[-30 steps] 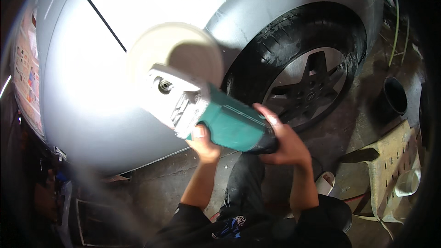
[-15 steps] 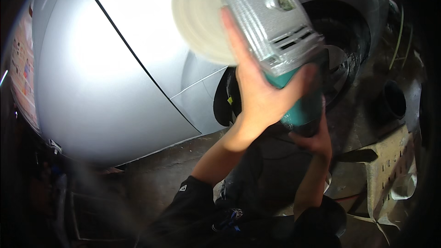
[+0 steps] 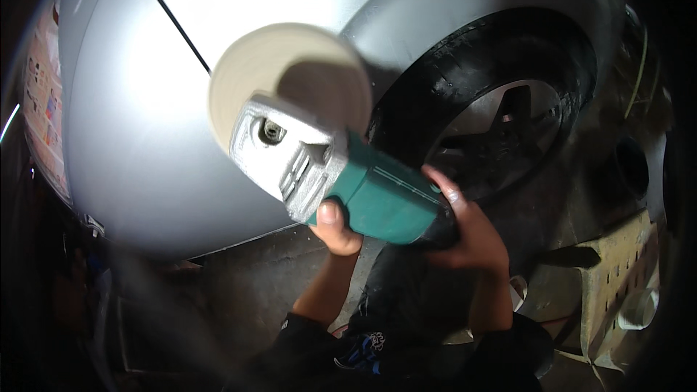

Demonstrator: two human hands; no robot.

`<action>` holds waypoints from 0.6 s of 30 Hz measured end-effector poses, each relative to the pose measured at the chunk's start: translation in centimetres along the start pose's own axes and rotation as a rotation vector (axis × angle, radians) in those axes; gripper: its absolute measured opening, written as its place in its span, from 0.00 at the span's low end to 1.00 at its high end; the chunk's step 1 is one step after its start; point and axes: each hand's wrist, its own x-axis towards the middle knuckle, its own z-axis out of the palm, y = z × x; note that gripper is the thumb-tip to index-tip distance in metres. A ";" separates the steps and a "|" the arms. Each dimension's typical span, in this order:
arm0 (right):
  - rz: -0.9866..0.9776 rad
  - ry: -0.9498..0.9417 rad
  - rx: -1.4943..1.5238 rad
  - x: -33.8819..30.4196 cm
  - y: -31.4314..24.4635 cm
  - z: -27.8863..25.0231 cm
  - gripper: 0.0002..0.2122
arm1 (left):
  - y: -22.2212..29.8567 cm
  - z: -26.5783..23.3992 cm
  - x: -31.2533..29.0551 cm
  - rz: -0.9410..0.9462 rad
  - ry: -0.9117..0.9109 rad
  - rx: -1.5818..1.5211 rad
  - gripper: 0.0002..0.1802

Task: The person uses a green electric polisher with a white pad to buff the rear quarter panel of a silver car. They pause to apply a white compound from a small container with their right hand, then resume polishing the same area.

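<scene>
A polisher (image 3: 388, 192) with a silver head and a green body lies across both my hands. My left hand (image 3: 336, 230) grips it from below near the silver head, thumb up against the housing and the other fingers hidden beneath. Around the black rear end, my right hand (image 3: 475, 236) is closed. The round cream polishing pad (image 3: 243, 65) is blurred as if spinning. It overlaps the silver car panel (image 3: 138, 138) close to the wheel arch; whether it touches the paint I cannot tell.
Right of the pad is the car's wheel (image 3: 508, 120) with its black tire. A beige perforated plastic stool (image 3: 613, 268) stands at the lower right, near a white cup-like object (image 3: 640, 310) and a dark round opening (image 3: 630, 167). Printed paper (image 3: 45, 101) covers the far left edge of the car.
The polisher has swung down and to the left, its head now pointing left over the panel. My left hand has shifted from beside the silver head to underneath the body.
</scene>
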 end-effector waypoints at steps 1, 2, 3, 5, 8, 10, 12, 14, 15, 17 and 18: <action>-0.003 0.060 0.005 0.2 -1.0 -0.3 0.48 | 0.3 0.2 0.9 -0.024 -0.018 0.032 0.43; -0.007 0.124 0.013 0.4 -1.5 -0.4 0.48 | 0.6 0.4 1.9 -0.047 -0.041 0.066 0.46; -0.052 0.194 -0.013 0.9 -1.7 -0.3 0.48 | 1.0 1.1 3.0 -0.082 -0.027 0.025 0.37; -0.092 0.263 -0.045 1.5 -1.9 -0.4 0.47 | 2.1 2.5 4.9 -0.184 0.046 -0.111 0.26; -0.027 0.187 -0.002 1.4 -2.1 -0.6 0.47 | 1.2 1.2 4.1 0.032 -0.105 0.111 0.30; 0.034 0.075 -0.008 0.5 -1.7 -1.2 0.46 | 0.1 1.1 1.8 0.024 -0.097 -0.010 0.42; 0.030 -0.035 -0.101 -0.2 -1.2 -1.4 0.46 | -1.0 0.7 -0.9 -0.007 -0.026 -0.155 0.44; 0.004 -0.081 -0.200 -0.7 -1.2 -2.7 0.46 | -2.0 2.1 -2.5 -0.047 0.073 -0.250 0.47; -0.006 -0.101 -0.253 -0.7 -1.6 -3.3 0.46 | -2.2 3.0 -2.7 -0.056 0.096 -0.291 0.48; 0.052 -0.138 -0.284 0.3 -4.6 -5.1 0.46 | -2.7 3.7 -1.9 -0.050 0.106 -0.484 0.49; 0.046 -0.156 -0.313 1.2 -5.9 -6.3 0.47 | -2.6 4.1 -0.8 -0.011 0.094 -0.458 0.46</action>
